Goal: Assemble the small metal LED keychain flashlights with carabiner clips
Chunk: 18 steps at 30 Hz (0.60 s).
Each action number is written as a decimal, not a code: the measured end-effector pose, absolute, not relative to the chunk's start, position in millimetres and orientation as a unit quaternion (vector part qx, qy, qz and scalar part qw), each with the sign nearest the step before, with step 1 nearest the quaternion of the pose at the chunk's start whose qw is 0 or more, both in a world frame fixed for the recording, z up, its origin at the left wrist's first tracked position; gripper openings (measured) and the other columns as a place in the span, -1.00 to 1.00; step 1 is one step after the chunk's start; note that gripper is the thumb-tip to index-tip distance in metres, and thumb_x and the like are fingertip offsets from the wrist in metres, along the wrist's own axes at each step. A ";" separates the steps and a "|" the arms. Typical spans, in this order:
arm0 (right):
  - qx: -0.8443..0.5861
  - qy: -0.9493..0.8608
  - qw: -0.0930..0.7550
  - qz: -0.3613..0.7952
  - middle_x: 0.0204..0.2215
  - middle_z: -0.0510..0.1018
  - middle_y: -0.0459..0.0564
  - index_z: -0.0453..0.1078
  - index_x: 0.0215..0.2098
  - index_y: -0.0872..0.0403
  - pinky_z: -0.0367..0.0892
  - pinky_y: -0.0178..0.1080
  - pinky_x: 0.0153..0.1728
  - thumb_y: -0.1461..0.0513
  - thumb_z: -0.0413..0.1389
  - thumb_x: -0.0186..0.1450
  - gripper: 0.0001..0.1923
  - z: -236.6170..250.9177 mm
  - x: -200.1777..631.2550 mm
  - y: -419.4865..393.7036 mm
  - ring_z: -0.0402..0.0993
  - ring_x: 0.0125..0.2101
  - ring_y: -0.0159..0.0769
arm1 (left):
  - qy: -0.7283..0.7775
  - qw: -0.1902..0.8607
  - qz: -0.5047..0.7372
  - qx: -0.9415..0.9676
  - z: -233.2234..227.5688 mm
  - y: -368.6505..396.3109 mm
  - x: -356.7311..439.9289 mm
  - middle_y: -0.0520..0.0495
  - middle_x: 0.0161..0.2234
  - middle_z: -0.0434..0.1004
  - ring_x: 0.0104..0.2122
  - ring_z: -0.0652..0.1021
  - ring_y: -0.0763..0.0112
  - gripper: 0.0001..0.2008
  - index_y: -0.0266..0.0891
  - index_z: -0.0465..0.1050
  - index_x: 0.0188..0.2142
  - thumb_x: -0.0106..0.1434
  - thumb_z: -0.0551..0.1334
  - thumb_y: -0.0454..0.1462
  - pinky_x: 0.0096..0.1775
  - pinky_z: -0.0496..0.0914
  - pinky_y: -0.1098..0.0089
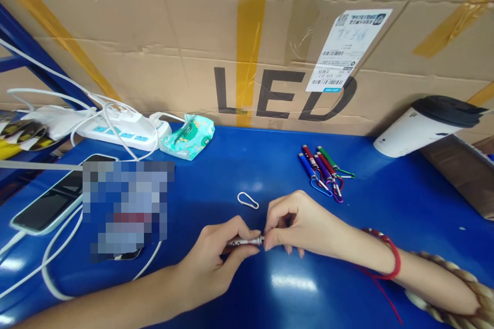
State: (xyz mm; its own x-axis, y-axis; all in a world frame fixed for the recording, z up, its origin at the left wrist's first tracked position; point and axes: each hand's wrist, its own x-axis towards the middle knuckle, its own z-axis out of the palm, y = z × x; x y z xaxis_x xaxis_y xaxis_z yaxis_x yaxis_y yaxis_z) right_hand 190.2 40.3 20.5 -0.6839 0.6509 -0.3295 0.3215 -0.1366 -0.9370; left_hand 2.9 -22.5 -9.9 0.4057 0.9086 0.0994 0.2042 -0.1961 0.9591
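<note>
A small silver pen-shaped keychain light (247, 241) lies level just above the blue table (239, 169), held at both ends. My left hand (216, 259) grips its left part between thumb and fingers. My right hand (297, 223) pinches its right end with the fingertips. A loose white carabiner clip (247, 200) lies on the table just beyond my hands. Further right sits a bunch of several coloured keychain lights (322, 169) with clips, in red, blue, purple and green.
A large cardboard box marked LED (270, 36) walls off the back. At the left are a white power strip (123, 131) with cables, a tissue pack (189, 136), a phone (54, 198) and a blurred patch. A white cup with a black lid (424, 126) lies on its side at the right.
</note>
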 end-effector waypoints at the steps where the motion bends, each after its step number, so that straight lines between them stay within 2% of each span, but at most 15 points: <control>1: -0.380 -0.631 0.118 0.666 -0.59 0.37 -0.09 0.46 -0.54 0.23 0.21 -0.55 -0.79 0.20 0.29 -0.01 -0.78 17.7 190.9 41.3 0.30 -0.69 -0.55 | 0.416 0.490 0.355 0.679 -10.9 -22.6 3.3 0.06 -0.45 0.44 -0.48 0.44 0.65 -0.90 -0.25 0.22 -0.41 0.25 0.11 -0.34 -0.41 0.32 0.70; 6: -0.375 -0.569 0.067 0.729 -0.72 0.36 -0.13 0.43 -0.54 0.24 0.20 -0.57 -0.78 0.24 0.27 -0.01 -0.81 4.5 193.4 45.0 0.26 -0.74 -0.57 | 0.443 0.516 0.318 0.660 -16.6 -24.0 5.7 0.03 -0.46 0.43 -0.50 0.41 0.62 -0.87 -0.25 0.23 -0.42 0.25 0.11 -0.28 -0.44 0.30 0.68; 11: -0.361 -0.565 0.051 0.740 -0.69 0.38 -0.13 0.44 -0.52 0.23 0.17 -0.58 -0.82 0.23 0.26 0.00 -0.81 -1.8 195.4 48.5 0.27 -0.73 -0.57 | 0.461 0.531 0.283 0.652 -14.3 -23.4 5.8 0.00 -0.49 0.40 -0.53 0.37 0.57 -0.85 -0.27 0.25 -0.41 0.24 0.09 -0.22 -0.48 0.28 0.62; 14: -0.363 -0.573 0.041 0.733 -0.67 0.39 -0.12 0.44 -0.51 0.23 0.16 -0.58 -0.83 0.18 0.27 0.00 -0.76 -3.7 196.8 48.8 0.28 -0.72 -0.57 | 0.472 0.554 0.251 0.638 -9.0 -23.1 6.2 -0.05 -0.48 0.42 -0.50 0.42 0.51 -0.85 -0.29 0.26 -0.38 0.22 0.09 -0.23 -0.47 0.29 0.58; 18: -0.368 -0.570 0.043 0.733 -0.71 0.36 -0.14 0.41 -0.54 0.24 0.17 -0.58 -0.84 0.20 0.28 -0.01 -0.77 -5.8 196.7 47.7 0.28 -0.74 -0.55 | 0.466 0.568 0.269 0.623 -8.6 -22.9 7.6 -0.06 -0.46 0.46 -0.45 0.48 0.48 -0.89 -0.31 0.30 -0.32 0.20 0.10 -0.29 -0.41 0.31 0.58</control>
State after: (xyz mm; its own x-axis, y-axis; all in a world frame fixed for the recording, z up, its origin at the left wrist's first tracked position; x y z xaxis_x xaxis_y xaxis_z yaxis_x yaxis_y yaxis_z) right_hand 196.7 47.7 -5.8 -0.7260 0.4820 -0.4904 0.3565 -0.3460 -0.8679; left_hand 7.6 -22.9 -8.6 0.4211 0.8858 -0.1950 0.2748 0.0802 0.9581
